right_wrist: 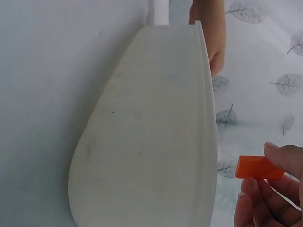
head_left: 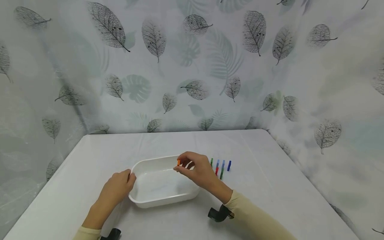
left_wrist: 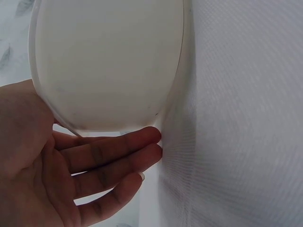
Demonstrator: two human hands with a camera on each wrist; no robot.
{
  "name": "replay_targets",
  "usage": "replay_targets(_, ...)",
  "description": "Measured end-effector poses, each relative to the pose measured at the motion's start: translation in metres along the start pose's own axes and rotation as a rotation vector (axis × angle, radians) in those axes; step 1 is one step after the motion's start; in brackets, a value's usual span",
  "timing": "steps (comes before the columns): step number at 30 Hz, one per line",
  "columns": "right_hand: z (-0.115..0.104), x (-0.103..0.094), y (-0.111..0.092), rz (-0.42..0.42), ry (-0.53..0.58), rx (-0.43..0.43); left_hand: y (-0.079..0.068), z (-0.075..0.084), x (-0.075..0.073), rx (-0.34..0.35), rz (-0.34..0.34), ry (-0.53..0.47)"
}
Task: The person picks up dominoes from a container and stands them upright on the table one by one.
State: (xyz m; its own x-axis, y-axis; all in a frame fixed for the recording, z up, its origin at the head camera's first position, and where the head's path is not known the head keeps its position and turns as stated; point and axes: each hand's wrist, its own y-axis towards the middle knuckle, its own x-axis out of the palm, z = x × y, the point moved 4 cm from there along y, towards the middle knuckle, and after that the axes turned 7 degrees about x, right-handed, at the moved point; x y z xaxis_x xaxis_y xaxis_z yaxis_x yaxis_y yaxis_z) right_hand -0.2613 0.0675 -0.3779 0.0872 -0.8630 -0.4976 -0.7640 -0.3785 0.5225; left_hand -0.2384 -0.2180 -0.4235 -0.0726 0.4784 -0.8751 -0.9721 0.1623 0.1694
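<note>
A white, rounded rectangular plastic basin [head_left: 163, 200] sits on the table. My left hand [head_left: 116, 187] holds its left end by the rim, thumb at the edge. In the left wrist view, the fingers [left_wrist: 111, 153] of that hand lie against the outside of the basin's end. Above the basin's right part, my right hand [head_left: 201, 169] pinches a small orange block [right_wrist: 258, 167] between thumb and fingertips. In the right wrist view, the block is beyond the basin's rim, apart from it. Part of the basin's right end is hidden behind the right hand.
Small coloured blocks lie on the table right of the basin: a green one [head_left: 211, 162], a red one [head_left: 216, 171], a dark blue one [head_left: 229, 165] and several others. A white cloth [head_left: 270, 200] covers the table. Leaf-patterned sheeting [head_left: 186, 66] surrounds its back and sides.
</note>
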Motion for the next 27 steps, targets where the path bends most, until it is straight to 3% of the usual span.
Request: replay_targets(27,0.026,-0.067,-0.025,0.145,-0.092,0.103,0.0,-0.002,-0.001,0.01,-0.007,0.003)
